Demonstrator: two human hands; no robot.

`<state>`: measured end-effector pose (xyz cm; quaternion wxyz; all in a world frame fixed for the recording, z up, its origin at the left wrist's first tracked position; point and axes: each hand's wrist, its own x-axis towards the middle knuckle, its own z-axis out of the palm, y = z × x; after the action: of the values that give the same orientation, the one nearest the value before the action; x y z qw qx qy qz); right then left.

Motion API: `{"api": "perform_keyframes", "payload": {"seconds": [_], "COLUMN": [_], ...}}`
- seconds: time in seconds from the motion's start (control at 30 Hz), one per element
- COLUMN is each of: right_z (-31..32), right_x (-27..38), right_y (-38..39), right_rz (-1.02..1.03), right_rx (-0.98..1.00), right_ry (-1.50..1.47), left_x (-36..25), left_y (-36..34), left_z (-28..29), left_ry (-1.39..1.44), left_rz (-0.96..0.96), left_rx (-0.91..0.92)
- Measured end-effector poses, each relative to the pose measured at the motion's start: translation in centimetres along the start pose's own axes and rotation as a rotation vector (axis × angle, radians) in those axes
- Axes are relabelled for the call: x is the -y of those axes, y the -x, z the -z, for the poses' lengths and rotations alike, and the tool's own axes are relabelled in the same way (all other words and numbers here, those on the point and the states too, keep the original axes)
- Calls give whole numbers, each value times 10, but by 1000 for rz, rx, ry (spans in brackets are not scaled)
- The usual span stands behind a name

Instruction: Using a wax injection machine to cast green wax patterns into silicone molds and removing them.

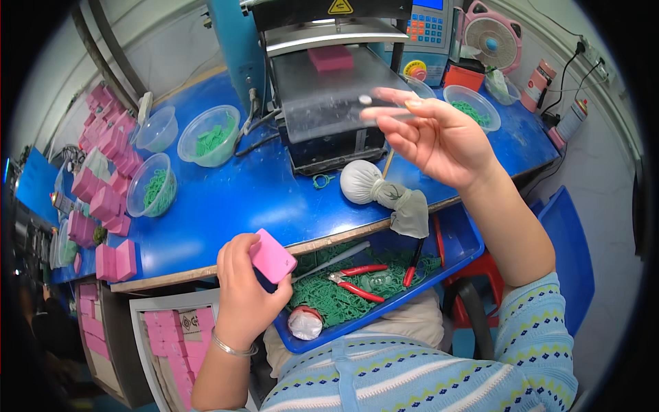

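My left hand [240, 285] is closed around a pink rectangular block [273, 257], held above the near edge of the blue table. My right hand [432, 134] is raised in front of the machine's dark flat plate [312, 96], with its fingers apart and nothing visible in them. Close to those fingertips a small white round spot [365, 99] shows on or above the plate; which one I cannot tell. Another pink block [331, 58] lies at the back of the plate, under the machine's head. Below my right hand, a white cloth-wrapped ball [360, 182] rests on the table.
Clear bowls with green pieces [209, 134] stand left and right of the machine. Stacked pink blocks [106, 202] line the left side. At my lap, a blue tray [473, 240] holds green scraps, red-handled nippers [360, 291] and other tools. A pink fan [489, 41] stands behind.
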<state>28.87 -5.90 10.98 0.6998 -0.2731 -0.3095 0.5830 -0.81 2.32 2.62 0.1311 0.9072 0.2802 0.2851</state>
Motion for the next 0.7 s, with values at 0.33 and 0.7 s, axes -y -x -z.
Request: {"api": "perform_keyframes", "payload": {"seconds": [0.33,0.7], "right_z": [37,48], "right_x": [-14,-7], "right_y": [-25,-26], "right_rz": [218,249], "right_rx": [18,-30], "right_ry": [440,559], "left_x": [41,162], "left_y": [55,179], "left_z": [69,44], "left_ry": [-199,-511], "left_rz": [158,751], "left_rx": [-563,-225]}}
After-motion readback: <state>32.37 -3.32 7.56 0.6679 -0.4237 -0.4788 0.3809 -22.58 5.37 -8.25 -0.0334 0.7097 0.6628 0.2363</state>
